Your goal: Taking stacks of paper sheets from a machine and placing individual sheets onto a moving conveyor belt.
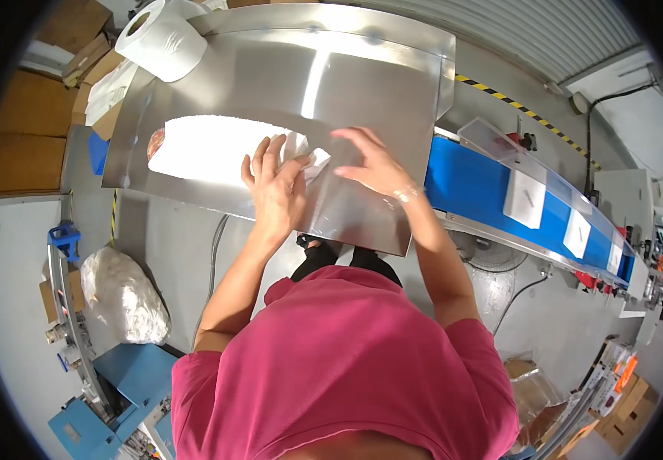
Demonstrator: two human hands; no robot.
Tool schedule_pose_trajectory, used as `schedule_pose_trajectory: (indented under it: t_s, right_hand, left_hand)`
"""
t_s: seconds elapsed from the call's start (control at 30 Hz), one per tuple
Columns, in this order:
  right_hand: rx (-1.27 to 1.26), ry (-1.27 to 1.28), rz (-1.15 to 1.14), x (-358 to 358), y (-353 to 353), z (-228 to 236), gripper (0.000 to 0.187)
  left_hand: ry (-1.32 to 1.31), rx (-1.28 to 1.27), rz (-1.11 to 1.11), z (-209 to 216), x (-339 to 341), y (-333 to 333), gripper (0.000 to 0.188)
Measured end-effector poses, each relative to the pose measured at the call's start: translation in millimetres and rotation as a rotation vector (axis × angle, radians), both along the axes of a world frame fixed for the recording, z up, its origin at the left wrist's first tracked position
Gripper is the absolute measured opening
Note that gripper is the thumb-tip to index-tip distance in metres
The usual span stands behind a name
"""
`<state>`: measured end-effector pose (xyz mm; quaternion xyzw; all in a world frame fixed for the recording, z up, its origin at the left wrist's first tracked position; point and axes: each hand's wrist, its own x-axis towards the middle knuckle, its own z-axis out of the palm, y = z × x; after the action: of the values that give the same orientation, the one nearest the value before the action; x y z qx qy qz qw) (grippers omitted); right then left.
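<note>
First, a white roll (164, 46) sits beyond the left part of the white bundle (208, 149), which lies on the counter (377, 84) with a red-patterned patch (156, 144) at its left tip. On the bundle's right end, the left hand (276, 182) spreads its fingers; whether they pinch its crumpled edge I cannot tell. Just right of the bundle, the right hand's (377, 170) grip is wide, holding nothing. Farther right runs a blue conveyor belt (458, 176) carrying white packets (525, 199). The step seems to be working that crumpled end; the next move probably calls for steadying it.
</note>
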<state>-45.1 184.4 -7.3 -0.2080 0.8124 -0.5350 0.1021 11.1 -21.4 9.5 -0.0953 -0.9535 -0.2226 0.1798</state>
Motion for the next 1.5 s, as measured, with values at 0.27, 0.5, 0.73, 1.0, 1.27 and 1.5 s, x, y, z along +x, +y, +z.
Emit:
schedule_pose_trajectory:
  t_s: [0.27,0.5,0.73,1.0,1.27,1.5]
  right_hand:
    - [-0.268,-0.287,-0.325,12.9,32.5,-59.9,0.029]
    - [0.771,0.264,-1.174,35.7,172.7,-78.7,0.043]
    - [0.119,0.201,-0.284,-3.0,23.8,-20.7,0.049]
    - [-0.071,-0.177,0.093,-22.0,-34.3,-40.3,0.043]
    - [0.293,-0.122,-0.986,20.9,144.9,-90.0,0.034]
    - [0.386,0.379,-0.590,3.7,85.8,-49.3,0.051]
  left_hand:
    - [0.039,-0.041,0.132,-7.8,0.6,-26.8,0.036]
    - [0.134,0.002,0.083,-9.8,-5.1,-29.4,0.029]
    - [0.108,0.011,0.025,-8.2,-8.3,-33.1,0.027]
    - [0.105,0.061,0.081,-2.5,-12.0,-37.7,0.038]
    - [0.109,0.050,0.086,-12.0,-15.6,-51.4,0.030]
    - [0.094,0.085,0.049,-9.3,-15.4,-49.2,0.029]
